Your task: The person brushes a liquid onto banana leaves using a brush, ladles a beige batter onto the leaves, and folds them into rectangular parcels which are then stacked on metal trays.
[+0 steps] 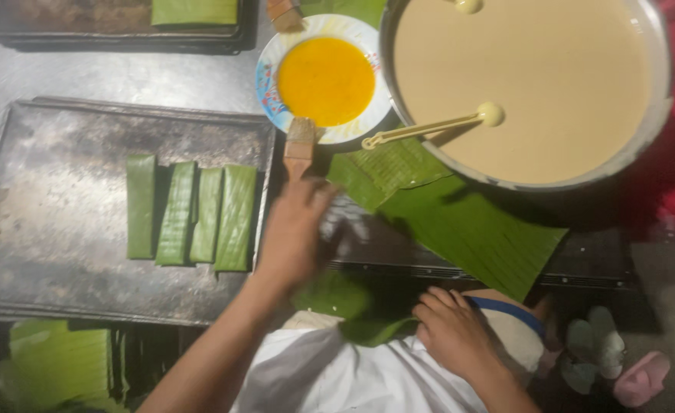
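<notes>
A: On the head view, left hand point(295, 229) reached forward over the dark worktop point(429, 252), fingers curled down next to the wooden handle of a pastry brush point(301, 149). Blurred, so whether it was gripping the handle or just touching it, cannot tell.

B: Right hand?

A: Right hand point(454, 330) sat low near the body, loosely closed on a folded piece of banana leaf point(368, 325), pressing it against the white shirt.

B: Where was the brush head?

A: Bristle end rested on the rim of the patterned bowl point(272, 57) holding orange-yellow liquid point(326, 80), just beyond the left hand. Big basin of pale batter point(536, 69) sat right of it, a yellow ladle point(429, 126) leaning on its rim. Large leaf sheet point(467, 229) lay spread below the basin.

B: Step?

A: My read: leaf prep, at the greasing stage. Four folded leaf parcels point(192, 214) already lay side by side on the metal tray point(62, 153), left of the hand. Another stack of leaves point(58, 363) sat at bottom left.

B: Next move needs?

A: Probably a firm hold on the brush handle, lifting it without tipping the bowl, and the right hand opening its leaf flat.
</notes>
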